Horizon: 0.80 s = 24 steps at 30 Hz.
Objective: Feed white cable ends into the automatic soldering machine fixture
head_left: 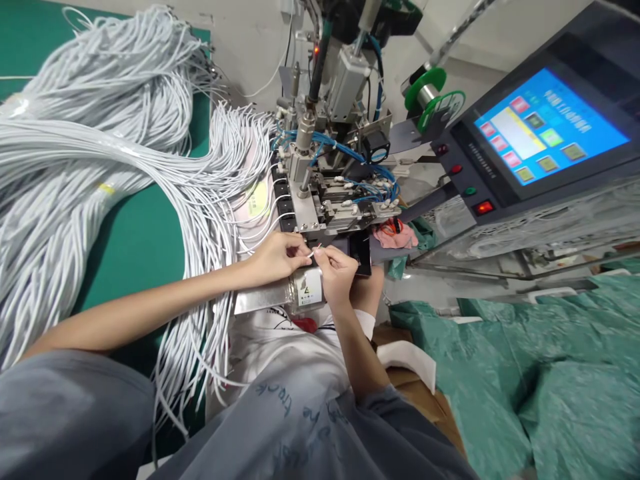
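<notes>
Between my two hands is the end of a white cable (311, 254), with thin coloured wires at its tip. My left hand (280, 259) pinches the cable from the left. On the other side, my right hand (337, 270) has thumb and forefinger closed at the thin wires. Both hands are just in front of a wiring machine (305, 200) with metal cylinders and blue air hoses. Several white cables run into the black holders along its left side. Below my fingers sits a metal plate (265, 300) beside a small box with a white label (309, 288).
Large bundles of white cables (125, 87) cover the green table (130, 233) on the left. A lit touch screen (550, 127) stands at the right, near a green wire spool (427, 93). Green sacks (565, 380) lie at lower right.
</notes>
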Each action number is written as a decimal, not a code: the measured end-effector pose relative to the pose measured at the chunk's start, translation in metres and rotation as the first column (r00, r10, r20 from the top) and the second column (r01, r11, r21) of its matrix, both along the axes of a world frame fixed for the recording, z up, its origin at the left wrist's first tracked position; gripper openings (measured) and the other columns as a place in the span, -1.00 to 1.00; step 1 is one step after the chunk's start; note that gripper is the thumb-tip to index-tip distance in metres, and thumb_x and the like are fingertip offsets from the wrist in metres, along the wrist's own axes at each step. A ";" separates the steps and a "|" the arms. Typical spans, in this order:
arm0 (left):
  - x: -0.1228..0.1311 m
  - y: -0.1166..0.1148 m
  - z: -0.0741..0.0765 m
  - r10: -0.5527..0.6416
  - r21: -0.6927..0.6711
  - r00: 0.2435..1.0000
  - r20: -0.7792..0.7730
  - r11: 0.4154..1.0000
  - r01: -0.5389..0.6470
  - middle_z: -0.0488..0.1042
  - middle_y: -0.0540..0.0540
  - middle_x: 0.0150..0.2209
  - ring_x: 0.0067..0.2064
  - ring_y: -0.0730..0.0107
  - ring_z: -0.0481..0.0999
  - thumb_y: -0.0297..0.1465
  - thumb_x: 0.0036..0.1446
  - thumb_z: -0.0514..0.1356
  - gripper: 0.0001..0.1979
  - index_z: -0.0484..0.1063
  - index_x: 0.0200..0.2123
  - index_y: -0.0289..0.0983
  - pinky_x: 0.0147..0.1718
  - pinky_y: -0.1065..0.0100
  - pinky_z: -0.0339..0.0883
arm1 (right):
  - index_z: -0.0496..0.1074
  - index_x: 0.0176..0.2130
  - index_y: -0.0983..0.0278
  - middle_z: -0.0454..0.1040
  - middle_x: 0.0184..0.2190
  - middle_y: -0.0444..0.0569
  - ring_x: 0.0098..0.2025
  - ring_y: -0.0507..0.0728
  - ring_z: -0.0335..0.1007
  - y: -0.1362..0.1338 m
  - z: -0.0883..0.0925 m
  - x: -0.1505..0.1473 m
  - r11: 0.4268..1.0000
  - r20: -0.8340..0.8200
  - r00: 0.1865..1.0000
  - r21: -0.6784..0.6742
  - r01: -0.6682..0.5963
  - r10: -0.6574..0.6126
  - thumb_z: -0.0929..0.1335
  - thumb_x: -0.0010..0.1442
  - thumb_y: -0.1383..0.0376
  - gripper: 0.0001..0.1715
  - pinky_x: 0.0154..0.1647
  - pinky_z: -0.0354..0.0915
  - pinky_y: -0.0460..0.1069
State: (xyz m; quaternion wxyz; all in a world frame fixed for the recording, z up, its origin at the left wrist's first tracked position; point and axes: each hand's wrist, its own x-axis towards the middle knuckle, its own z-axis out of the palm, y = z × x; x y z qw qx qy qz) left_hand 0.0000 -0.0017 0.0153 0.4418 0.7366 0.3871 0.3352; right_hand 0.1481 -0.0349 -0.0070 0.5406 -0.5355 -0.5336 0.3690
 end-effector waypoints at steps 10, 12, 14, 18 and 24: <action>-0.006 0.004 0.000 -0.103 0.197 0.988 -0.111 0.973 0.124 0.42 -0.05 -0.46 -0.40 0.47 0.39 -0.48 0.12 0.12 -0.85 0.46 -0.46 -0.34 -0.37 0.42 0.26 | 0.51 -0.51 0.29 0.42 -0.59 -0.11 -0.53 0.03 0.28 0.011 0.004 0.017 0.980 0.009 0.988 -0.132 -0.150 0.152 0.39 -0.03 0.18 -0.79 -0.51 0.22 -0.07; -0.005 0.004 -0.003 -0.087 0.163 0.993 -0.076 0.982 0.099 0.40 -0.02 -0.50 -0.43 0.49 0.38 -0.45 0.11 0.15 -0.84 0.42 -0.51 -0.34 -0.40 0.44 0.26 | 0.51 -0.50 0.29 0.44 -0.55 -0.09 -0.49 0.05 0.32 0.007 0.000 0.009 0.989 -0.041 0.996 -0.119 -0.087 0.082 0.37 0.00 0.17 -0.77 -0.45 0.26 -0.05; -0.004 0.003 -0.005 -0.093 0.168 0.994 -0.048 0.981 0.100 0.38 0.00 -0.52 -0.45 0.51 0.37 -0.45 0.10 0.16 -0.85 0.41 -0.50 -0.34 -0.42 0.46 0.25 | 0.51 -0.48 0.29 0.43 -0.55 -0.09 -0.47 0.06 0.32 0.003 -0.002 0.004 0.995 -0.041 0.999 -0.098 -0.024 0.020 0.36 0.03 0.18 -0.77 -0.43 0.27 -0.04; -0.006 0.004 -0.007 -0.096 0.374 0.976 -0.197 0.913 0.165 0.39 -0.06 -0.45 -0.43 0.50 0.36 -0.50 0.16 0.07 -0.82 0.47 -0.37 -0.35 -0.44 0.47 0.23 | 0.47 -0.54 0.31 0.20 -0.69 -0.18 -0.58 -0.01 0.13 0.001 0.005 0.011 0.999 0.184 0.983 -0.046 -0.010 0.018 0.35 0.05 0.22 -0.76 -0.50 0.16 -0.07; -0.005 0.000 -0.014 0.005 0.416 0.956 -0.292 0.901 0.122 0.42 -0.08 -0.43 -0.42 0.47 0.40 -0.48 0.17 0.08 -0.80 0.51 -0.35 -0.33 -0.44 0.45 0.24 | 0.42 -0.59 0.32 0.14 -0.71 -0.21 -0.61 -0.03 0.06 0.005 0.005 0.018 0.996 0.257 0.963 -0.060 -0.068 0.082 0.34 0.05 0.24 -0.73 -0.54 0.10 -0.09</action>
